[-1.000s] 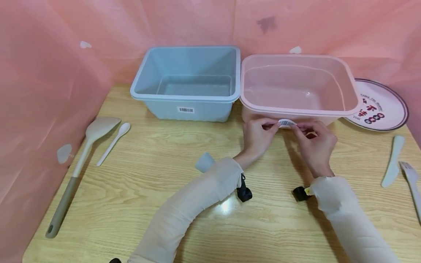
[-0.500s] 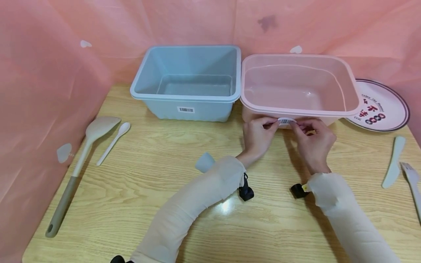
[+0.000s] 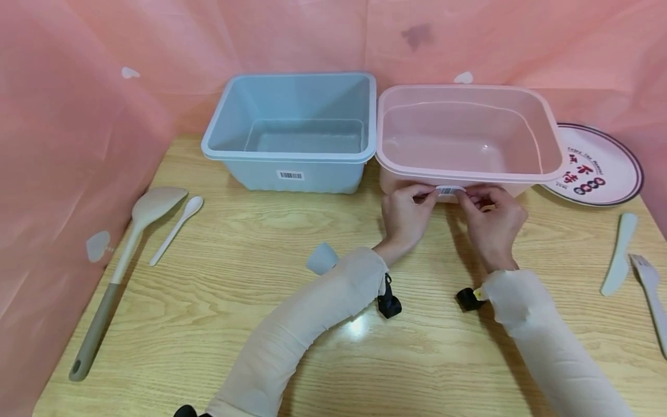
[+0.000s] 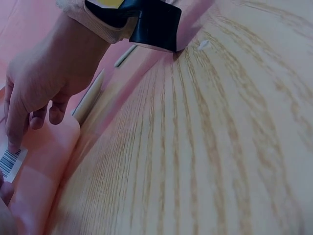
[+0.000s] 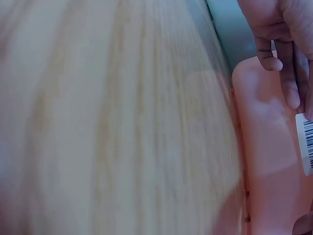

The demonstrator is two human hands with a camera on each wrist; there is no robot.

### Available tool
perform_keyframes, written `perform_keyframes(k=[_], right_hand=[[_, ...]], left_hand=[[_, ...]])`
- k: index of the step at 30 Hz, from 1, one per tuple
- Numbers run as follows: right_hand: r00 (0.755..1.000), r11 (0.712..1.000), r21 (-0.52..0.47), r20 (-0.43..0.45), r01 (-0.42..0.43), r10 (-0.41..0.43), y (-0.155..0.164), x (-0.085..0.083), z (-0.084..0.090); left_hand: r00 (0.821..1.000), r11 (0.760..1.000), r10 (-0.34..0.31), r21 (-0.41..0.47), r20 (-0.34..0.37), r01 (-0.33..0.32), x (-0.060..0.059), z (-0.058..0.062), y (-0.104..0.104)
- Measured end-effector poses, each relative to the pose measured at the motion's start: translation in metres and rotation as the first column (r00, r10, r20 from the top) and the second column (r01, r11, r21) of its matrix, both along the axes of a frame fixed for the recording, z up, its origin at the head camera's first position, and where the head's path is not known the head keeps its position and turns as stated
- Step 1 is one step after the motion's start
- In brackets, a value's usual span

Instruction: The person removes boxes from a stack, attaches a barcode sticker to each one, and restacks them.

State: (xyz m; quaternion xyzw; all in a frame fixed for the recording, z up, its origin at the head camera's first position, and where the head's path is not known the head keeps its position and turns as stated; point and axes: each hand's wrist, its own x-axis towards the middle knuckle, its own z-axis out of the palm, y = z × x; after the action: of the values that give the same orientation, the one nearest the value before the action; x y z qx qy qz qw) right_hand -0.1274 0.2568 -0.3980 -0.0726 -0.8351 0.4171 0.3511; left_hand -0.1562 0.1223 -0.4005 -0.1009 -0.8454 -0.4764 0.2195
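Note:
A pink plastic tub [image 3: 547,168] stands on the wooden table, right of a blue tub [image 3: 333,174]. Both hands are at the pink tub's front wall, just under its rim. My left hand [image 3: 429,196] pinches the left end of a white barcode sticker [image 3: 449,189], and my right hand [image 3: 466,197] pinches its right end. The sticker lies against the wall. In the left wrist view the right hand [image 4: 19,127] has a fingertip on the barcode sticker [image 4: 9,161]. The right wrist view shows the left hand [image 5: 286,73] beside the barcode sticker [image 5: 307,142].
A large spatula [image 3: 130,243] and a white spoon [image 3: 174,230] lie at the left. A printed plate [image 3: 599,168], a white knife [image 3: 619,260] and a fork [image 3: 651,289] are at the right. A small pale blue piece [image 3: 321,259] lies by my left sleeve. Pink curtains close in the back and left.
Both hands moved the sticker forward and up, from bowed in the air in front of the pink tub to against its wall under the rim.

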Motion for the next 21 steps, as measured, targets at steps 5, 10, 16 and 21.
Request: perform_keyframes(k=[5,10,16,21], right_hand=[[1.000,1.000,0.009,0.014,0.017,-0.017,-0.0001,-0.0016,-0.0004],[0.999,0.999,0.022,0.024,0.044,-0.044,-0.0013,-0.0027,-0.0005],[0.996,0.997,0.025,0.042,0.072,-0.073,-0.0053,-0.0037,0.0009],[0.992,0.994,0.040,0.067,0.104,-0.106,-0.0073,-0.0044,0.0014]], left_hand=[[1.000,1.000,0.011,0.019,0.007,-0.011,0.0002,0.0001,0.0016],[0.999,0.999,0.023,0.022,0.023,-0.024,0.0006,0.0006,0.0026],[0.997,0.999,0.042,0.009,0.059,-0.043,-0.0004,0.0022,0.0037],[0.994,0.999,0.046,0.011,0.095,-0.047,-0.0010,0.0039,0.0052]])
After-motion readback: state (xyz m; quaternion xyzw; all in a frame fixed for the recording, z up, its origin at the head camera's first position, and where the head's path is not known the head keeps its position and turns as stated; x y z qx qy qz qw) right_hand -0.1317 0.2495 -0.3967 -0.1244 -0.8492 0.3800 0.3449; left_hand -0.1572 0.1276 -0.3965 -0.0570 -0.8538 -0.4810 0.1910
